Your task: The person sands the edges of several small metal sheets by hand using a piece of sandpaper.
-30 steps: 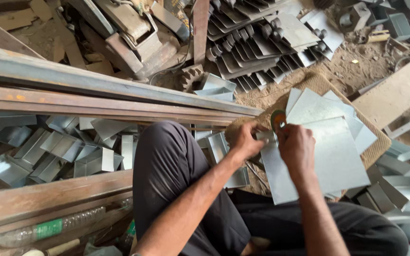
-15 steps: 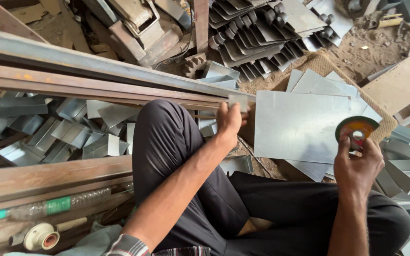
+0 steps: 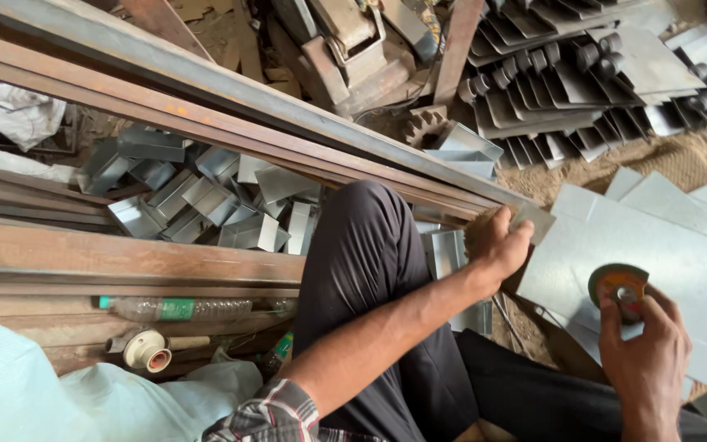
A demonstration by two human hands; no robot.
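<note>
Now L hand fingers clamped on steel sheet corner, R hand fingers pinching grinding disc atop it.

Flat grey metal sheet, green-rimmed orange disc resting on it

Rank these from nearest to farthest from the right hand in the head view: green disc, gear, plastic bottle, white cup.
From the right hand:
1. Green disc: held in its fingers, over the metal sheet.
2. Gear: up and left, past the rails.
3. Plastic bottle: far left, under a rusty rail.
4. White cup: farthest left, just below the bottle.
</note>
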